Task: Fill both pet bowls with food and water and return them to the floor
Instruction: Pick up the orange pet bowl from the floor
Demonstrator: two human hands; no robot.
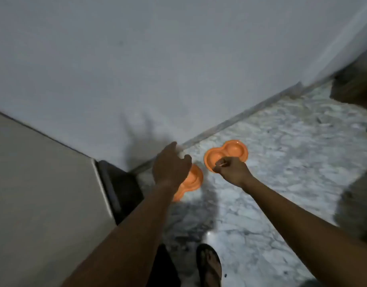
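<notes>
Two orange double-well pet bowls lie on the marble floor (282, 162) near the wall's base. The right pet bowl (235, 151) shows both wells, which look empty. My right hand (233, 170) is at its near rim, with fingers pinched on the edge. The left pet bowl (194, 179) is partly hidden under my left hand (170, 164), which hovers above it with fingers apart and holds nothing.
A beige appliance (43, 183) fills the left side, with a dark base part (120, 183) beside the left bowl. The white wall (137, 69) stands right behind the bowls. My sandalled foot (209, 266) is at the bottom. Blurred dark shapes (354, 85) sit at the right edge.
</notes>
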